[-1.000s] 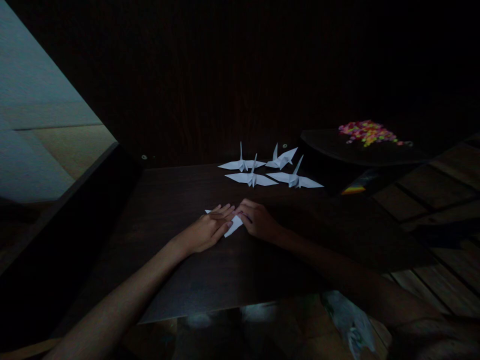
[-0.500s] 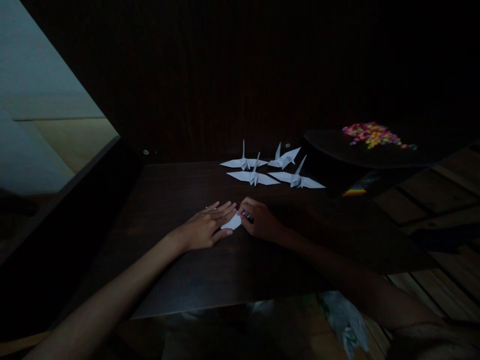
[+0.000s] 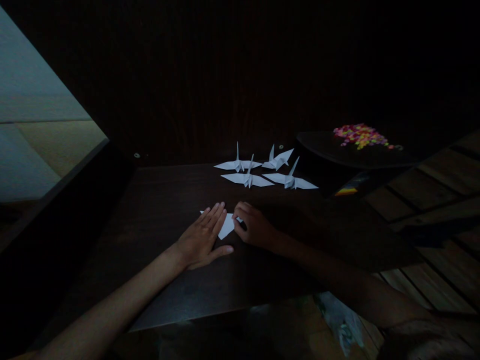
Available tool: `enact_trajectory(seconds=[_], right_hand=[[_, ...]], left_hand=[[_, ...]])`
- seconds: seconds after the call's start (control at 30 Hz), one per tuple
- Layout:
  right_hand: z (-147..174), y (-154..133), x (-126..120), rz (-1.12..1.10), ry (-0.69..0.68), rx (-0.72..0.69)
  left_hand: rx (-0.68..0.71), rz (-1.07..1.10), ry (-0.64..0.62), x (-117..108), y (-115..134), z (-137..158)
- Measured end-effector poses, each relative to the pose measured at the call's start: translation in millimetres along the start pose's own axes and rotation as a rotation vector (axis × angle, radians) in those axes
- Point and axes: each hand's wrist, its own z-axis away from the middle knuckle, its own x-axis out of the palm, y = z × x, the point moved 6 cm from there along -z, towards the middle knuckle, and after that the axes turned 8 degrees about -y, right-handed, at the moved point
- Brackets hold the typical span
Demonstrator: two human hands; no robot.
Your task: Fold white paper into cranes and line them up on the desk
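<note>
A small folded piece of white paper [image 3: 226, 228] lies on the dark wooden table [image 3: 165, 192] between my hands. My left hand [image 3: 204, 234] rests flat over its left part, fingers stretched out and thumb spread to the right. Thumb and index finger of my right hand [image 3: 252, 223] pinch the paper's right end. Beyond my hands stand several white origami cranes, among them a front left crane [image 3: 245, 180], a front right crane [image 3: 290, 181], a back left crane [image 3: 236, 165] and a back right crane [image 3: 278, 160].
On a rounded dark shelf [image 3: 322, 150] at the right sits a pile of small colourful pieces [image 3: 362, 135]. A dark panel rises behind the cranes, and a raised side board [image 3: 75, 185] borders the left. Below the front edge lies a plastic bag [image 3: 339, 320].
My left hand has shifted slightly left and down with its thumb spread wider, uncovering more of the paper. My right hand still pinches the paper. The whole view has shifted a little.
</note>
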Motion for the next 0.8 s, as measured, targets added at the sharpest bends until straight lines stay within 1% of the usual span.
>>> enact_trajectory(seconds=[0.13, 0.3, 0.4, 0.53, 0.8], right_hand=[[-1, 1, 0, -0.011, -0.01, 0.011], [0, 2, -2, -0.025, -0.03, 0.015], [-1, 2, -1, -0.03, -0.044, 0.02], [0, 2, -2, -0.029, -0.037, 0.012], [1, 4, 1, -0.036, -0.046, 0.027]], left_hand=[[-0.074, -0.009, 0.052, 2, -4, -2], [-0.067, -0.022, 0.12, 1, -12, -3], [-0.072, -0.015, 0.093, 3, -12, -2], [-0.117, 0.012, 0.073, 2, -12, 0], [-0.073, 0.109, 0.06, -2, -13, -1]])
